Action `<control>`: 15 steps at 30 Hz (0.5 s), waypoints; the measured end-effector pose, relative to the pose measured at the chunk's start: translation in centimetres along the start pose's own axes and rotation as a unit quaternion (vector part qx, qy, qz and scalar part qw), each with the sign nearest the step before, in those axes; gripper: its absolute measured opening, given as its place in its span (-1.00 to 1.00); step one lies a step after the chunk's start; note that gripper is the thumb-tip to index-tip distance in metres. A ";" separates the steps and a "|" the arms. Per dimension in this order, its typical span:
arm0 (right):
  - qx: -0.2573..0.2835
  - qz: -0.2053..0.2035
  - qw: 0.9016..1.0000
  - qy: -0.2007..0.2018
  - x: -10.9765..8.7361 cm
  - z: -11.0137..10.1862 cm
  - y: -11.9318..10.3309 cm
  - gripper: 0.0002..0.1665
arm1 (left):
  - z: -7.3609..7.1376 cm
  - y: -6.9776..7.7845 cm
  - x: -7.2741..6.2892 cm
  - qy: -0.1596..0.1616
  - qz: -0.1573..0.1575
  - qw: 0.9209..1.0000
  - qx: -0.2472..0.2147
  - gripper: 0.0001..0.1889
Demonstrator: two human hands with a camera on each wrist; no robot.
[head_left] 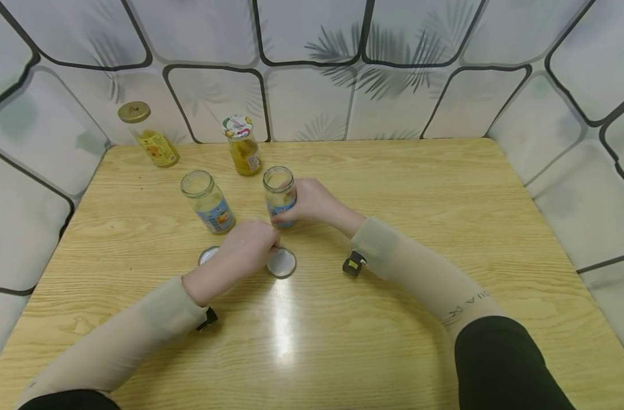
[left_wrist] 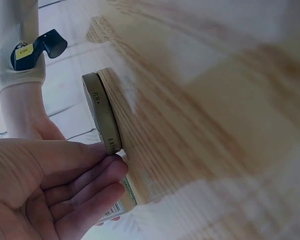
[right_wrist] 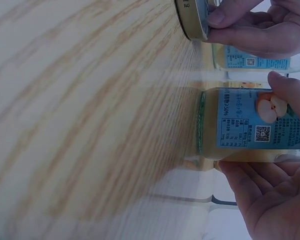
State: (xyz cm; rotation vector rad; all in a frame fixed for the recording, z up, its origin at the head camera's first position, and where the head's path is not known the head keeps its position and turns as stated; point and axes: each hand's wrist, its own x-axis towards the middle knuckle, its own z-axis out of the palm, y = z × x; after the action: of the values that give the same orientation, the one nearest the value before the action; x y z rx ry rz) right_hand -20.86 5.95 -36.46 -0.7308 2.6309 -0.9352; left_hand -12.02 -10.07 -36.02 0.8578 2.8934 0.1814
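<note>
In the head view, my right hand holds an open glass jar round its side, upright at the table. A blue label with a picture of cut fruit faces the right wrist view on this jar. My left hand pinches the edge of a metal jar lid, which lies with its pale inside up; the left wrist view gives the lid's rim side-on, thumb and fingers at its edge. A second open jar with a blue label stands just beyond the left hand.
Another lid is partly hidden behind the left wrist. Further back stand a gold-capped jar with a yellow label and a yellow-filled jar with a patterned cap. Wall panels rise behind the wooden table.
</note>
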 end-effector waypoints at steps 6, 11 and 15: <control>0.002 -0.001 1.000 0.000 0.0 0.1 0.1 -0.36 | 0.1 0.0 0.0 0.000 0.002 1.000 -0.001 -0.73; 0.006 0.002 1.000 0.001 0.1 0.1 0.2 -0.35 | -0.2 0.1 -0.1 -0.008 -0.008 1.000 -0.004 -0.77; 0.007 0.002 1.000 0.000 0.1 0.1 0.1 -0.35 | -0.5 0.2 -0.3 -0.006 -0.015 1.000 -0.009 -0.80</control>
State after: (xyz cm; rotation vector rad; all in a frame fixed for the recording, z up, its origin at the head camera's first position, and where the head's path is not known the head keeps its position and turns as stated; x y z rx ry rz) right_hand -20.91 5.94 -36.62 -0.7216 2.6225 -0.9509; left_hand -11.79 -10.11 -35.45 0.8085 2.8876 0.1997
